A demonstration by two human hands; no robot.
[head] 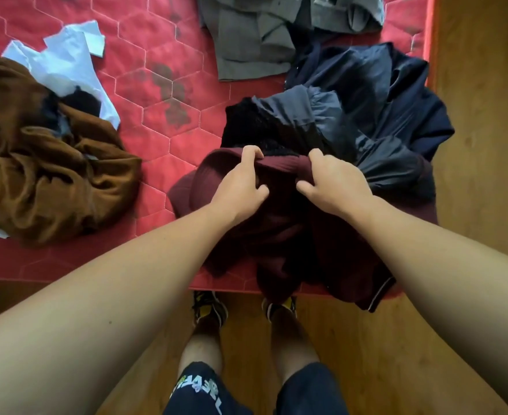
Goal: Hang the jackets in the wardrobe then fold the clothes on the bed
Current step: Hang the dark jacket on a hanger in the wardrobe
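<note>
A maroon ribbed garment (pixel 279 232) lies bunched at the bed's near edge, part of it hanging over the side. My left hand (pixel 240 184) and my right hand (pixel 333 184) both pinch its top edge, a few fingers' width apart. Behind it sits a black knit piece (pixel 255 127) and a dark navy and grey jacket (pixel 381 115). A grey jacket (pixel 255 34) lies further back. At the left, a brown garment (pixel 49 172) is heaped over a white shirt (pixel 67 64).
The bed has a red quilted cover (pixel 162 115) with dark stains in the middle. Wooden floor (pixel 483 145) runs along the right side and under my feet. My shoes (pixel 209 307) stand against the bed's near edge.
</note>
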